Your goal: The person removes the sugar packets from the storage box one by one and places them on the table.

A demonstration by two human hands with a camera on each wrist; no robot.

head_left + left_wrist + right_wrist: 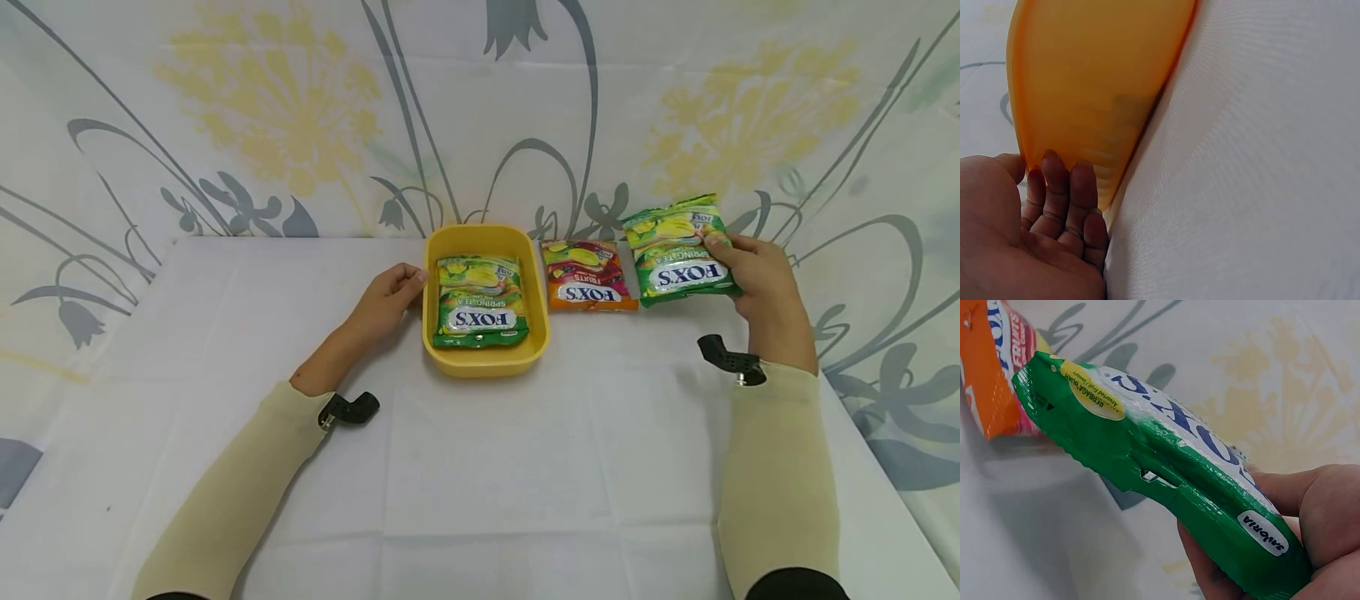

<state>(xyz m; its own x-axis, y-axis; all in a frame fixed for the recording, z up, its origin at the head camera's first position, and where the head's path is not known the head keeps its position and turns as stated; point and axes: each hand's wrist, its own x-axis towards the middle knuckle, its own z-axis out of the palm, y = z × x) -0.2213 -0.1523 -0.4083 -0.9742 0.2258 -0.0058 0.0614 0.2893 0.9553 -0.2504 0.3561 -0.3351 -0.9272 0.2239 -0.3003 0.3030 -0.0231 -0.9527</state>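
A yellow plastic tub [486, 363] stands on the table, and a green Fox's candy bag [482, 302] lies inside it with its lettering upside down. At the tub's left side, my left hand [386, 302] grips the rim, thumb at the edge and fingertips against the outer wall [1097, 75]. My right hand [767, 275] holds a second green Fox's candy bag [678, 250] by its right end, between thumb and fingers. In the right wrist view this bag [1166, 462] is tilted, with its bottom seam toward the camera.
Between the tub and the held bag lies an orange and red Fox's fruits candy bag [588, 279]. A white cloth [495, 475] covers the table. Behind it rises a curtain [465, 108] with grey and yellow flowers, close to the tub's far end.
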